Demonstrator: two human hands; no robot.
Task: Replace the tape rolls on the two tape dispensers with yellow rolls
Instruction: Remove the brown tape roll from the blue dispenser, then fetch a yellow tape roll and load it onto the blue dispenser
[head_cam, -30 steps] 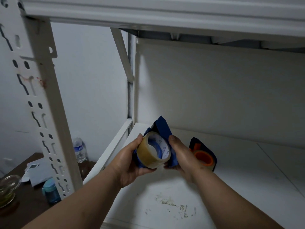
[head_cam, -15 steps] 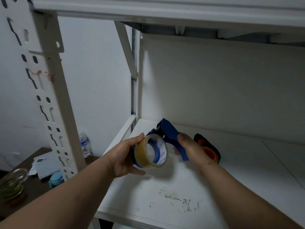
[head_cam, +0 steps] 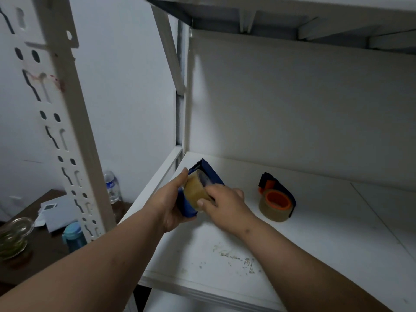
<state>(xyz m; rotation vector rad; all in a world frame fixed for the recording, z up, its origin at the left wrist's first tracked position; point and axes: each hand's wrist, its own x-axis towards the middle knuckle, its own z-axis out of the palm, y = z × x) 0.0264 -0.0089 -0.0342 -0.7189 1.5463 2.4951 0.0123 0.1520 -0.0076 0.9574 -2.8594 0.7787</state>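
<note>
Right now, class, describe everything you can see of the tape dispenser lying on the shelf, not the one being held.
The tape dispenser lies on its side on the white shelf, to the right of both hands and apart from them. Its body looks like dark blue plastic, with an orange hub and an orange part near its far end. A roll of brownish, see-through tape sits around the hub. Nothing but the shelf touches it.

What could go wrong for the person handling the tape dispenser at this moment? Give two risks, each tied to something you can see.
1. The blue dispenser has a serrated cutter at its top end, close to the left hand; a slip might nick a finger.
2. Both hands hold it in the air above the shelf, the right hand gripping the tape roll. If the roll comes free suddenly, it or the dispenser could drop.
</note>
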